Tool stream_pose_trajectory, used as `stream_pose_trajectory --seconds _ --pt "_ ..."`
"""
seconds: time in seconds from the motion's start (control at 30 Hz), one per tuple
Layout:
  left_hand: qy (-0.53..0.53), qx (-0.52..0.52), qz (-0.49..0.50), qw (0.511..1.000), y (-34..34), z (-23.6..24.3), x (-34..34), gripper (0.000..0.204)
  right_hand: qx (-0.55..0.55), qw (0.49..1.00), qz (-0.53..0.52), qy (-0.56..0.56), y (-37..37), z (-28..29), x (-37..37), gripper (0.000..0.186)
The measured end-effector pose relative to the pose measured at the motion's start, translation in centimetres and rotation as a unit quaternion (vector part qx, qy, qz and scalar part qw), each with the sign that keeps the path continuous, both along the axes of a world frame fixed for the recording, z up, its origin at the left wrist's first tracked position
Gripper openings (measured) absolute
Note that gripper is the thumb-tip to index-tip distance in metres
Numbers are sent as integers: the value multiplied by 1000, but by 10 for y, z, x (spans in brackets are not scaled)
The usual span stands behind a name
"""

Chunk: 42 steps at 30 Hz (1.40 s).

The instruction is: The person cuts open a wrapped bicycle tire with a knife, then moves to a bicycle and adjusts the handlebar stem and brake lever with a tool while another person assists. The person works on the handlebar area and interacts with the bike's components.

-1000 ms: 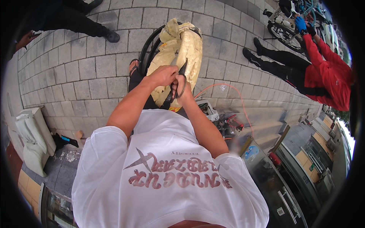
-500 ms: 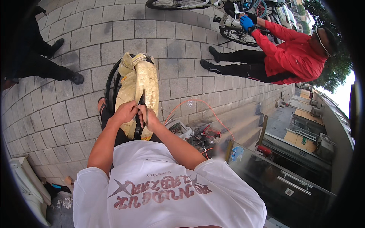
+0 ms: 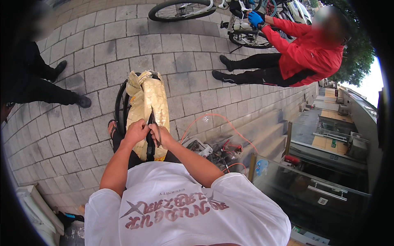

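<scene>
Grey paving (image 3: 195, 96) spreads around the yellow wrap (image 3: 158, 98), just right of black hoops (image 3: 118, 98). It looks light, thin, crinkly; best pinched by an edge. Right hand (image 3: 162, 137) grips scissors (image 3: 152, 115); left hand (image 3: 137, 131) is closed alongside, its hold unclear.

Crinkled yellow wrapping (image 3: 157, 98), bunched at its far end, with dark scissors (image 3: 152, 117) over its near part

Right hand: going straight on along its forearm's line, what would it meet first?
The right hand would probably meet the left hand first, though depth is unclear; the yellow wrapping lies just beyond.
</scene>
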<state>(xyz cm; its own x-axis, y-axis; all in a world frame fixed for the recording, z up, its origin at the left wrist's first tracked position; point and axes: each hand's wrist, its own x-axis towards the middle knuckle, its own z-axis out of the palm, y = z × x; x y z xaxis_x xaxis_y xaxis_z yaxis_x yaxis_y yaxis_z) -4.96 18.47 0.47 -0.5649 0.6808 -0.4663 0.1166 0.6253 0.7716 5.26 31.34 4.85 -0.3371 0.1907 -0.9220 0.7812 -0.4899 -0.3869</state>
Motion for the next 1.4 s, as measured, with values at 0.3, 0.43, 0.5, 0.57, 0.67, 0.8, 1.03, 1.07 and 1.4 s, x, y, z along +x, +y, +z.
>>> stream_pose_trajectory --seconds 0.3,0.43,0.5,0.57,0.67,0.8,1.03,1.07,1.4 --pt "66 -87 -89 990 28 -8 -19 37 -2 999 47 -13 9 -2 0 65" --pt "54 -108 -133 984 41 -4 -25 34 14 998 55 -31 7 3 -3 74" --pt "53 -81 -139 986 39 -12 -23 31 13 998 50 -24 6 2 -1 75" --pt "50 -40 -133 989 36 -19 -25 26 20 999 45 -16 4 3 1 77" --pt "37 26 -113 993 25 -23 -31 19 29 999 28 -26 -5 2 -3 77" --pt "21 54 -105 993 16 -21 -30 19 27 999 -12 -24 -17 0 -15 75" --pt "3 66 -75 995 7 -27 -26 23 8 999 -16 -42 -10 8 -14 66" --pt "-1 66 -67 996 4 -26 -24 24 2 999 -16 -41 -10 10 -12 65" --pt "-39 77 33 996 -7 -23 -18 27 -25 998 -42 -30 -7 -4 -29 69"
